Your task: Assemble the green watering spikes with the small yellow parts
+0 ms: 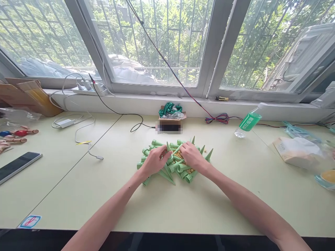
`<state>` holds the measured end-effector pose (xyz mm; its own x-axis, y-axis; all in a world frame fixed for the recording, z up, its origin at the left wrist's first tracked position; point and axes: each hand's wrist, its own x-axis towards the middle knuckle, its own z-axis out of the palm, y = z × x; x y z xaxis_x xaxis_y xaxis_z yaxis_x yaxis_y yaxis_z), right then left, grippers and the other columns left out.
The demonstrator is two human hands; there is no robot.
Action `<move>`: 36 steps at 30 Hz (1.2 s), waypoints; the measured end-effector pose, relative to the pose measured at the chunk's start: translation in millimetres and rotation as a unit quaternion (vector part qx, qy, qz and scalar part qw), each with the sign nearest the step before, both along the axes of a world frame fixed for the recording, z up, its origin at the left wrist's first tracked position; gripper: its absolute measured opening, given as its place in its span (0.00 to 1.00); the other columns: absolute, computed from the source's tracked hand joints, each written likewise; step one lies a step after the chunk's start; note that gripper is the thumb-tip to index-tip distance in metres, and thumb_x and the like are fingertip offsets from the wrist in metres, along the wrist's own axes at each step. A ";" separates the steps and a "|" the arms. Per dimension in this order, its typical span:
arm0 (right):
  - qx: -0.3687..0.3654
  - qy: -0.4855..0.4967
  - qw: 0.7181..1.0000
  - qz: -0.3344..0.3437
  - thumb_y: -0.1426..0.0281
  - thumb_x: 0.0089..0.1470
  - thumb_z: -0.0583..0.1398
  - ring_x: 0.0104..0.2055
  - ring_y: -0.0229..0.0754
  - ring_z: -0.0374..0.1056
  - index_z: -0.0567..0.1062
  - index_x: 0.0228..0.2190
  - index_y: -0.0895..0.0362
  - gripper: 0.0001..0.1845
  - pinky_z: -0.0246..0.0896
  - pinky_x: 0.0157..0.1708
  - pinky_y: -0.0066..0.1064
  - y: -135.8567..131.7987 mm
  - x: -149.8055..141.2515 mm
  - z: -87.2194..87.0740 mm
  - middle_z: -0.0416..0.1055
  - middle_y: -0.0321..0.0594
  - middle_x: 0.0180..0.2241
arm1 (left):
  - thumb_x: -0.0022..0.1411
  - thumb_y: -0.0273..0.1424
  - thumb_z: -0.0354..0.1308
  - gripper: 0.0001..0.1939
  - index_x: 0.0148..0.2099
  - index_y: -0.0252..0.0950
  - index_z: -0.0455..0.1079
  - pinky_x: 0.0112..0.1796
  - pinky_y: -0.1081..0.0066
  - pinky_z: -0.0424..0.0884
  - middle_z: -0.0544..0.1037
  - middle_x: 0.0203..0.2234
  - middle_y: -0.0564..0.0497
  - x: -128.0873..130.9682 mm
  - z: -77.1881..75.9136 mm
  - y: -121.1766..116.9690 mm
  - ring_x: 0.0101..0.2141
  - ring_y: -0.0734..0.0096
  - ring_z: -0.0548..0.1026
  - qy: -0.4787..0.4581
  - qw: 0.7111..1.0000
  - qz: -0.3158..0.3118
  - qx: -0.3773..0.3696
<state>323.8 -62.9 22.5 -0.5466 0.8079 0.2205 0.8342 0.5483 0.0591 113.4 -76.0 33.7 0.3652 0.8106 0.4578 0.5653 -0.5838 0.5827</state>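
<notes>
A pile of light green plastic spikes [167, 177], pointed at one end with ribbed round caps at the other, lies mid-table. Small tan pieces [192, 170] show among them. My left hand [156, 161] is over the left side of the pile, thumb and fingers closed around a green spike whose tip points up. On the right side, my right hand [193, 156] pinches another spike that slants toward the left hand. Its fingertips are partly hidden behind the hand.
Behind the pile stands a small box [171, 126] with green foil. A water bottle [248, 121] leans at back right, near a tissue pack [295, 150]. A phone [19, 167] and a white cable [89, 148] lie on the left. Wires [218, 118] run along the sill.
</notes>
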 end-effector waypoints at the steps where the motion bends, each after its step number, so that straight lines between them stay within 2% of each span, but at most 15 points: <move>1: 0.001 -0.002 1.000 -0.002 0.86 0.57 0.53 0.39 0.46 0.61 0.73 0.31 0.60 0.13 0.59 0.39 0.35 -0.4 -0.3 0.9 0.70 0.45 0.33 | 0.68 0.38 0.53 0.17 0.28 0.37 0.56 0.25 0.73 0.61 0.64 0.20 0.56 1.5 2.7 -1.8 0.22 0.76 0.62 -0.015 1.000 0.003 -0.010; 4: 0.005 0.008 1.000 -0.005 0.86 0.56 0.52 0.38 0.46 0.61 0.73 0.30 0.60 0.13 0.59 0.40 0.35 -1.0 -0.8 2.8 0.70 0.44 0.32 | 0.68 0.41 0.53 0.16 0.31 0.37 0.62 0.26 0.74 0.67 0.69 0.22 0.55 7.8 10.8 -9.2 0.24 0.74 0.68 -0.090 0.993 -0.004 -0.081; 7: 0.012 0.033 0.999 -0.002 0.85 0.58 0.52 0.37 0.45 0.61 0.72 0.29 0.60 0.14 0.59 0.40 0.35 -0.7 -0.6 3.2 0.70 0.44 0.32 | 0.66 0.43 0.55 0.16 0.31 0.37 0.64 0.25 0.74 0.69 0.69 0.21 0.54 14.5 15.6 -16.9 0.23 0.74 0.70 -0.129 0.984 0.013 -0.122; 11: 0.022 0.101 0.995 -0.001 0.79 0.63 0.51 0.37 0.46 0.61 0.71 0.30 0.59 0.13 0.60 0.40 0.36 -1.8 0.0 6.1 0.71 0.46 0.33 | 0.66 0.45 0.55 0.16 0.34 0.36 0.66 0.21 0.73 0.71 0.72 0.23 0.53 20.7 13.9 -22.7 0.21 0.73 0.71 -0.179 0.968 0.017 -0.176; 14: 0.007 0.194 0.981 0.003 0.75 0.66 0.49 0.38 0.46 0.62 0.70 0.32 0.58 0.12 0.60 0.39 0.35 -5.0 -0.2 11.3 0.71 0.45 0.33 | 0.65 0.46 0.55 0.17 0.35 0.37 0.66 0.20 0.73 0.72 0.74 0.23 0.52 21.7 9.6 -21.9 0.22 0.71 0.74 -0.195 0.960 0.005 -0.201; 19: -0.067 0.383 0.921 0.032 0.71 0.66 0.50 0.32 0.39 0.62 0.67 0.33 0.56 0.11 0.57 0.33 0.29 -9.9 -2.1 18.2 0.67 0.38 0.29 | 0.65 0.47 0.55 0.18 0.33 0.37 0.65 0.20 0.73 0.71 0.73 0.22 0.53 16.6 4.8 -14.0 0.23 0.69 0.75 -0.187 0.964 0.035 -0.183; 24: -0.116 0.475 0.871 0.052 0.67 0.65 0.52 0.28 0.36 0.61 0.68 0.33 0.56 0.10 0.57 0.30 0.28 -11.3 -4.7 20.4 0.66 0.34 0.27 | 0.65 0.47 0.55 0.18 0.32 0.37 0.64 0.18 0.73 0.68 0.73 0.19 0.53 13.0 3.0 -9.0 0.19 0.71 0.72 -0.190 0.960 0.052 -0.200; 36: -0.158 0.516 0.840 0.064 0.64 0.64 0.53 0.29 0.37 0.68 0.68 0.34 0.54 0.09 0.64 0.31 0.30 -18.9 -10.3 22.5 0.69 0.36 0.30 | 0.63 0.46 0.58 0.18 0.31 0.38 0.62 0.18 0.74 0.68 0.69 0.19 0.56 12.6 -3.1 -9.8 0.20 0.71 0.73 -0.216 0.955 0.024 -0.199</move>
<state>313.5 -81.8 45.0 -0.2831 0.8645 0.4154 0.2856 0.4895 -0.8239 126.0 -85.8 30.6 0.1693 0.9633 0.2084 0.2425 -0.2456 0.9385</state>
